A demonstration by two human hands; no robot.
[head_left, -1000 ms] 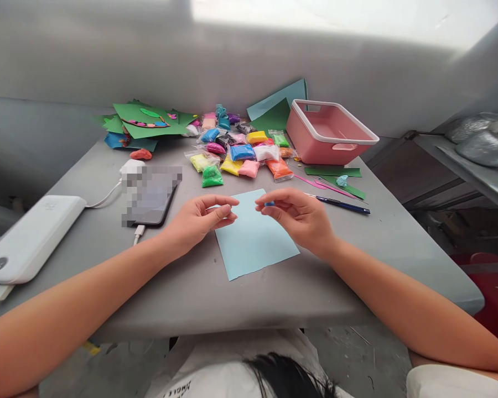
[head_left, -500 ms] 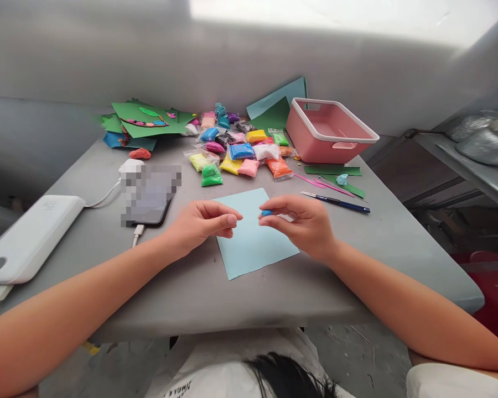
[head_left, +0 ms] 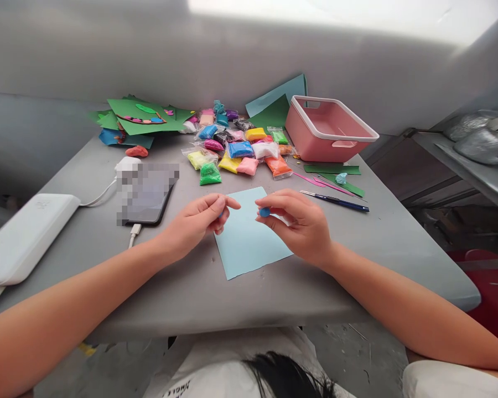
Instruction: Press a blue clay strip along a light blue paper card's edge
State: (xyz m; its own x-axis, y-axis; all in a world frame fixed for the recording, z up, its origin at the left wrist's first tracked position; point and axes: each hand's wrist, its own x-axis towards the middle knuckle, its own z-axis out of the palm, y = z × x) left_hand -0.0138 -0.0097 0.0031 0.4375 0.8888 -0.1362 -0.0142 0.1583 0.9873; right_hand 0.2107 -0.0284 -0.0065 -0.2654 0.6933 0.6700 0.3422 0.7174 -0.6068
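Note:
My right hand (head_left: 301,221) pinches a small lump of blue clay (head_left: 265,211) between thumb and fingertips, just above a light blue paper sheet (head_left: 249,235) on the grey table (head_left: 232,287). My left hand (head_left: 199,218) hovers at the sheet's left edge with fingers curled and thumb pressed to them; a speck of blue shows between them, too small to name. The two hands are a few centimetres apart.
Several coloured clay packets (head_left: 240,150) lie behind the sheet. A pink tub (head_left: 330,130) stands at the back right, with green paper scraps, a pink tool and a blue pen (head_left: 336,201). A phone (head_left: 147,193) and white power bank (head_left: 25,237) lie left. Green craft sheets (head_left: 143,117) sit far left.
Both hands have shifted slightly while working the clay. The blue lump in my right hand shows more clearly now. The view tilted a little.

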